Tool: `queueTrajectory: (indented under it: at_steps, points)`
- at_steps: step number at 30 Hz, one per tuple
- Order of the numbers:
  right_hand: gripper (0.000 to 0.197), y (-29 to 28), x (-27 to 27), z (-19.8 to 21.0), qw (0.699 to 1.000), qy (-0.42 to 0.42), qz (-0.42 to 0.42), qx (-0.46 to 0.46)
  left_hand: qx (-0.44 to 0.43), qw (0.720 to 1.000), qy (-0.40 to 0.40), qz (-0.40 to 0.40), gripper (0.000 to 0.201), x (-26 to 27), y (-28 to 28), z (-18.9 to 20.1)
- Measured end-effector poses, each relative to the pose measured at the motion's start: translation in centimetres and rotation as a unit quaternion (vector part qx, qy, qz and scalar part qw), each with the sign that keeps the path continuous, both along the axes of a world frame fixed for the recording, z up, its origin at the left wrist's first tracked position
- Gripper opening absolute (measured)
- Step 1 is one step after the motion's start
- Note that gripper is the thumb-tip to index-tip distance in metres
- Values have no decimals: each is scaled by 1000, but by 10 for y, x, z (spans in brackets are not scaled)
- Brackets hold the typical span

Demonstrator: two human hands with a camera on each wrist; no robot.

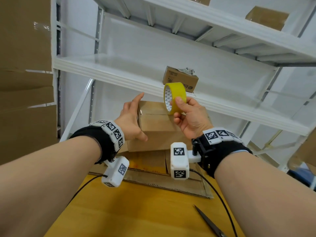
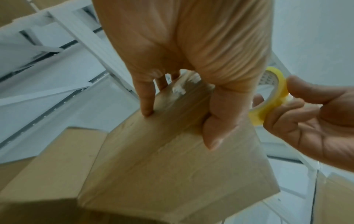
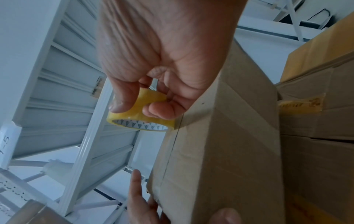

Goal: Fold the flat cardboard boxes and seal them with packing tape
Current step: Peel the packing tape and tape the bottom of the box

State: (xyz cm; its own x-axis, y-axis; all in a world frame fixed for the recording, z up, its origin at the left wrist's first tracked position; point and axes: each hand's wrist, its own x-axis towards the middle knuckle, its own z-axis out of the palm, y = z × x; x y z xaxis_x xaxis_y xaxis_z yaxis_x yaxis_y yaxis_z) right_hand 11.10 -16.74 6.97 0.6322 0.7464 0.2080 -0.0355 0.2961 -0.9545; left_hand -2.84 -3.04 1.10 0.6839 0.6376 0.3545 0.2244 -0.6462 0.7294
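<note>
left hand (image 1: 131,119) flat, fingers straight, steadying my folded brown cardboard box (image 1: 159,127) at the yellow wooden desk (image 1: 136,211) far edge | right hand (image 1: 189,115) fingers pinch yellow packing-tape roll (image 1: 174,96) over its seam | risk: box slides, tape lands crooked

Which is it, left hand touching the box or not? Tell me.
Touching. The left wrist view shows the left hand with a fingertip and thumb pressed on the box; the head view agrees, the hand against the box's left side.
</note>
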Motion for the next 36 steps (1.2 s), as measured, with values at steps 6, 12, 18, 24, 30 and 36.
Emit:
queueTrajectory:
  at_steps: [6,12,18,24,30,36]
  points:
    - [14,-3,1,5,1000,-9,-3,3,164,985,47,27,151,1,0,-5]
    - [9,-9,1,-10,999,-20,22,-46,127,969,209,-22,151,-17,6,-34]
    - [12,-7,-7,-14,996,-29,39,-76,11,976,216,-17,107,-16,2,-29]
    - [12,-9,-10,-15,994,-44,28,-92,-168,984,-32,-51,28,-3,-12,11]
    - [12,-19,-10,-22,987,-94,29,-126,-286,945,-126,-97,14,5,-33,33]
    - [16,-32,-12,-35,977,-126,46,-165,-382,915,-100,-81,37,6,-43,24]
